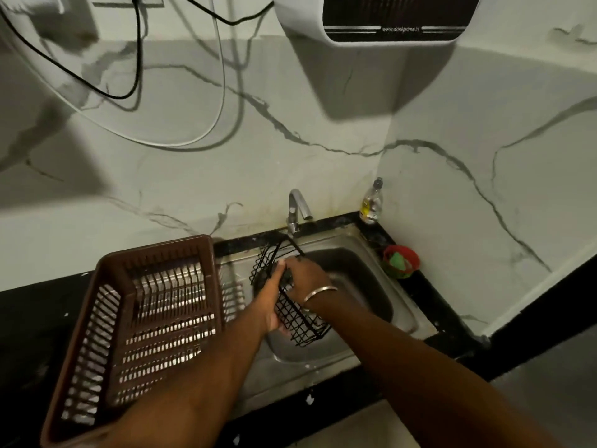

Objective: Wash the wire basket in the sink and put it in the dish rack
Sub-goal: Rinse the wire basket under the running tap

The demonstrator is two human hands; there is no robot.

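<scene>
A brown slatted dish rack point(161, 245) sits on the dark counter at the far left, just beside the steel sink point(405, 313). The wire basket point(300, 321), black and tilted, is in the air over the basin, its long side running from upper left to lower right, held between 2 hands. The left hand point(274, 299) grips its left side, with the thumb lying up along the wires and the fingers curled underneath. The right hand point(305, 273), a metal bangle point(319, 292) on its wrist, lies over the basket's upper end with its fingers bent down close together onto the wires. Behind them stands a chrome tap point(298, 208), then a clear bottle point(371, 203) in the corner, and a red bowl point(400, 261) holding something green.
</scene>
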